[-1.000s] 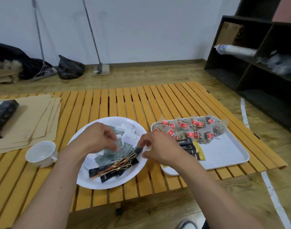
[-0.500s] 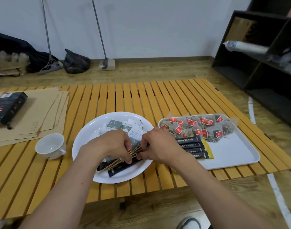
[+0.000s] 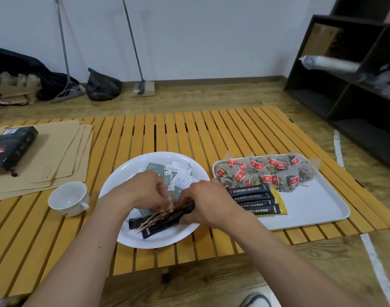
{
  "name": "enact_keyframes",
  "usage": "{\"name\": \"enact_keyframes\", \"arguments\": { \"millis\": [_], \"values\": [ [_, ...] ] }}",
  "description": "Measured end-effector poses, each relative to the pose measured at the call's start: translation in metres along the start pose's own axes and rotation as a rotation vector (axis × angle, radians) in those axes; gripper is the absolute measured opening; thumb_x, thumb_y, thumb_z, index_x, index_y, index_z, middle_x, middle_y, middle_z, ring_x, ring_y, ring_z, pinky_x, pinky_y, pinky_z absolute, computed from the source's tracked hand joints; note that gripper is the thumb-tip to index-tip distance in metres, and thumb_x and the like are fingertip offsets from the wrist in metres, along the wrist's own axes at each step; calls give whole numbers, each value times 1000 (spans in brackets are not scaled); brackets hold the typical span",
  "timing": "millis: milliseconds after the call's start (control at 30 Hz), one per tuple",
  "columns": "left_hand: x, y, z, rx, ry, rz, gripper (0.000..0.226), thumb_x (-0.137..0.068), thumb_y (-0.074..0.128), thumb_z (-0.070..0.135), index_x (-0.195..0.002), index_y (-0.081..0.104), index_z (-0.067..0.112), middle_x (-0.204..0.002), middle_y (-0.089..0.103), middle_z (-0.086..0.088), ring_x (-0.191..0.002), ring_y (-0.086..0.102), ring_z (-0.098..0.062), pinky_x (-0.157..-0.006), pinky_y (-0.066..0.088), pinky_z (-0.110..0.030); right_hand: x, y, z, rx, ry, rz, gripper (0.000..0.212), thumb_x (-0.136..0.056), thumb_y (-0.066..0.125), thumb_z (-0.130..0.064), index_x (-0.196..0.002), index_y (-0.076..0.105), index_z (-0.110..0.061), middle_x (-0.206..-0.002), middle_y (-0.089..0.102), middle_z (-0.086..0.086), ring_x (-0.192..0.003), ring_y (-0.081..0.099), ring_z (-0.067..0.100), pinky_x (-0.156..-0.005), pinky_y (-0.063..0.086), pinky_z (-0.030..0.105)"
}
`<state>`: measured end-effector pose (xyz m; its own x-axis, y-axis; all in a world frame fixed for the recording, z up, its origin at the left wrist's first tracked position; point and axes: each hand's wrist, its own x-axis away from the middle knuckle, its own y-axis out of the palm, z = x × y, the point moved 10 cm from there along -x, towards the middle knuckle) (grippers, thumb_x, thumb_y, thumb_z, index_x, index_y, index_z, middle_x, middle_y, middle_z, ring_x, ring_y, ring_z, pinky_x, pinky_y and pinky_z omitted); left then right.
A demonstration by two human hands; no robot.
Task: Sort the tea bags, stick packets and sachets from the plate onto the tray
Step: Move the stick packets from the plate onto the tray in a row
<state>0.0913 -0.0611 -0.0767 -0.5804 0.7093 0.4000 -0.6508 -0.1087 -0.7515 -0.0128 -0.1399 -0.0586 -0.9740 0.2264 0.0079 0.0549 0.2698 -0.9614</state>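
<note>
Slatted table (image 3: 174, 129), 4 stick packets (image 3: 255, 201) on tray (image 3: 318, 209), both hands' fingers (image 3: 165, 201) pinching plate's (image 3: 114, 191) dark sticks (image 3: 165, 220)

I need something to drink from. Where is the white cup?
In the head view, the white ceramic cup stands on the slatted wooden table, left of the white round plate and just in front of the brown paper envelopes.

Two bare forearms reach in from the bottom of the frame. The left hand (image 3: 143, 191) and right hand (image 3: 208, 202) meet at centre, fingers curled downward, pinching.
</note>
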Motion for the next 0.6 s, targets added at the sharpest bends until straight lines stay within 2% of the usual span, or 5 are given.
{"name": "enact_keyframes", "arguments": {
  "millis": [100,233,300,433,600],
  "values": [
    [3,2,-8,-5,-42,-47,35,-63,95,31,-86,72,19,-76,76,1,-75,74,-18,-76,60,-37,-1,1,-3,24,-26,-18,41,-76,75,-54,-113,74,-39,-101,69,-6,-96,62,20,-84,35,37],
    [7,9,-8,-58,-70,-128,54,-48,100,23,-92,68,23,-86,73,1,-82,71,-21,-78,57,-35,0,1,-8,26,-48,-9,35,-79,72,-46,-113,74,-38,-99,68,-3,-97,63,21,-83,37,37],
    [7,12,-5,-106,-62,-131,53,-51,98,15,-92,66,25,-87,71,3,-83,69,-20,-74,55,-33,2,2,-12,4,-57,-17,32,-79,72,-40,-110,74,-33,-97,70,-3,-95,64,22,-84,45,37],
    [7,14,-5,-102,-55,-160,53,-57,92,1,-96,65,24,-92,74,0,-86,71,-19,-67,57,-29,4,5,-15,-43,-56,-65,32,-76,77,-37,-107,72,-31,-96,72,-3,-91,64,21,-67,48,32],
    [11,12,0,-70,-28,-189,55,-67,87,-4,-108,63,23,-100,74,0,-83,68,-12,-60,49,-19,5,8,-17,-58,-64,-76,36,-77,78,-36,-112,69,-31,-100,73,-3,-94,65,22,-76,55,38]
  ]
}}
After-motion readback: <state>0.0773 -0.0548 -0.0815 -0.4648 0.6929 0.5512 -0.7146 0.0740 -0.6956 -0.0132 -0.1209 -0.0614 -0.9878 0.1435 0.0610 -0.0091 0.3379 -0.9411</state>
